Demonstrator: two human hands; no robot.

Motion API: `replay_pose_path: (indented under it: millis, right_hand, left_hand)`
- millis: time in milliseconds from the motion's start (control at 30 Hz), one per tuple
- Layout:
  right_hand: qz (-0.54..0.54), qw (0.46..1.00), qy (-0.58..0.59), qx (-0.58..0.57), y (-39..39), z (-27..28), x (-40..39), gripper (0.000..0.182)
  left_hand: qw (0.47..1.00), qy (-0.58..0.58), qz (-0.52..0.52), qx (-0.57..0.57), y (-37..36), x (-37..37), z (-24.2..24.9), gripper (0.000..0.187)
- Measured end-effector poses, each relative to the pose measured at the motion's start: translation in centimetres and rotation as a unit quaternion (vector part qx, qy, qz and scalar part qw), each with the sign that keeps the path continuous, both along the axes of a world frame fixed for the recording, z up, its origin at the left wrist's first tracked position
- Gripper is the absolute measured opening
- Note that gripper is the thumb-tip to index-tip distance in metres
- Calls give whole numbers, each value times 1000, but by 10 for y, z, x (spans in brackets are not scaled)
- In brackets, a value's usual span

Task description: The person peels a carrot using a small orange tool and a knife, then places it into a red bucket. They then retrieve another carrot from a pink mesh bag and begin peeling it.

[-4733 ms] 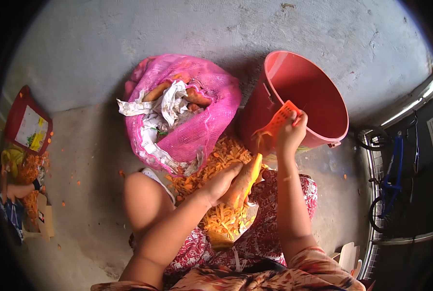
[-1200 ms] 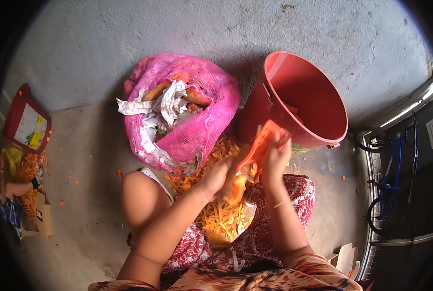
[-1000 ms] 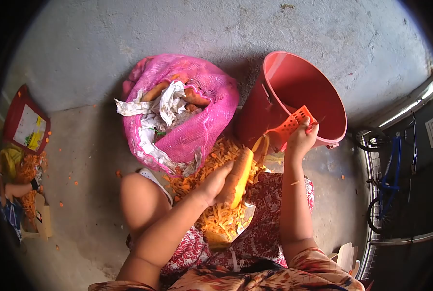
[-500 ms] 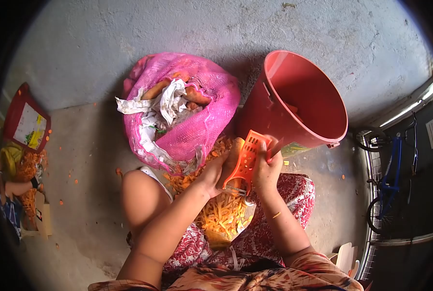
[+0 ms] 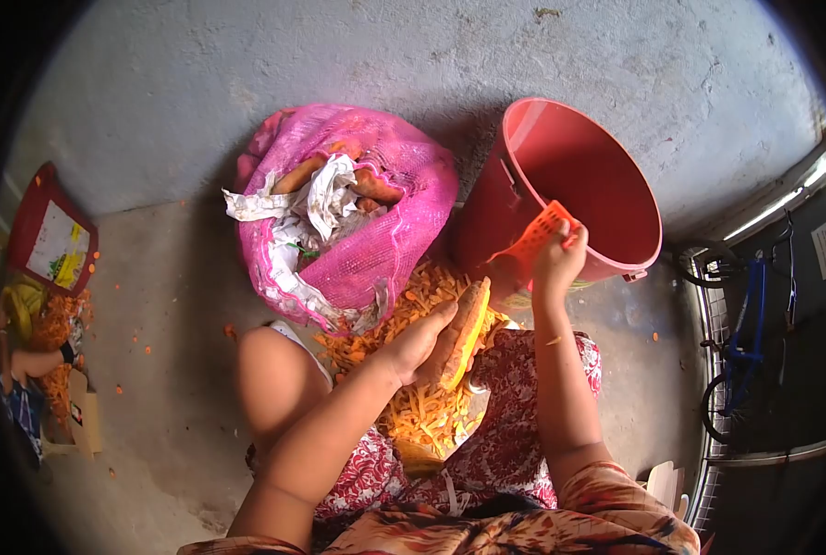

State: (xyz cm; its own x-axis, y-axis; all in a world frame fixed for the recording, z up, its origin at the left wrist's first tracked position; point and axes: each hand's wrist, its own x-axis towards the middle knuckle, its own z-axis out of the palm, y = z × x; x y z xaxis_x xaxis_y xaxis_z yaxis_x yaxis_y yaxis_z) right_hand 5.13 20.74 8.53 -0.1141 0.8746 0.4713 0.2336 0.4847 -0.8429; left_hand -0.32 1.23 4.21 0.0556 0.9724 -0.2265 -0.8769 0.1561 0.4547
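gripping the carrot [image 5: 460,326] in my left hand [image 5: 419,344], i have my fingers curled round its lower half, with the long axis running from about 7 o'clock at my palm up to 1 o'clock at its free tip, and the pale peeled face turned toward my right side. my right hand [image 5: 554,262] is lifted clear of it, up at 1 o'clock from the carrot's tip, fingers closed round the handle of the orange peeler [image 5: 530,246], whose slotted head points back down toward 8 o'clock, roughly along the same line as the carrot. so the carrot lies below and to the 7 o'clock side of the peeler, apart from it, and the left hand is the one in contact. under both hands a heap of orange peelings [image 5: 420,407] covers my lap and my patterned red skirt [image 5: 515,435], spilling on toward 11 o'clock. at 11 o'clock from my left hand sits a pink mesh sack [image 5: 385,231] with more carrots and crumpled paper showing in its open top; at 1 o'clock, just behind the peeler, stands a red bucket [image 5: 607,194] tilted toward me. everything rests on a bare grey concrete floor [image 5: 172,277] against a rough grey wall [image 5: 339,55]. far off at 9 o'clock lies a red tray [image 5: 52,236], and at 3 o'clock a blue bicycle [image 5: 741,351].
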Motion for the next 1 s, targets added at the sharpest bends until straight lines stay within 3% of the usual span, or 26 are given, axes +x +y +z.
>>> replay_pose_path:
  millis: [67,167,200,367,400,500,700,833,900,933,1000]
  right_hand:
    - [28,993,62,-96,-1,12,2,15]
    - [113,992,61,-14,-15,-4,7,16]
    - [155,980,101,-68,-29,-5,7,14]
    - [234,955,60,-173,-98,27,8,23]
    - [234,953,63,-181,-103,29,6,12]
    - [231,964,34,-127,-102,14,5,13]
    - [230,962,14,-145,-104,19,7,14]
    - [178,975,109,-80,-59,-12,2,13]
    - [74,989,127,-25,-8,-1,11,14]
    - [56,985,158,-48,11,5,20,14]
    - [54,974,209,-72,17,14,27,15]
  left_hand:
    - [1000,-17,17,-7,-2,-6,-3,43]
    - [997,-11,64,-47,1,-12,-3,45]
    - [995,-11,81,-51,2,-14,0,45]
    - [979,-113,170,7,11,-13,-8,48]
    - [980,-129,153,15,11,-14,-4,48]
    - [977,-154,148,25,8,-9,17,41]
    - [981,-113,144,69,10,-8,-1,48]
    - [992,28,118,18,9,-11,-4,47]
    - [989,122,72,33,-3,3,13,45]
    - [986,146,80,-12,-7,7,13,45]
    - [988,102,109,-42,-2,1,8,44]
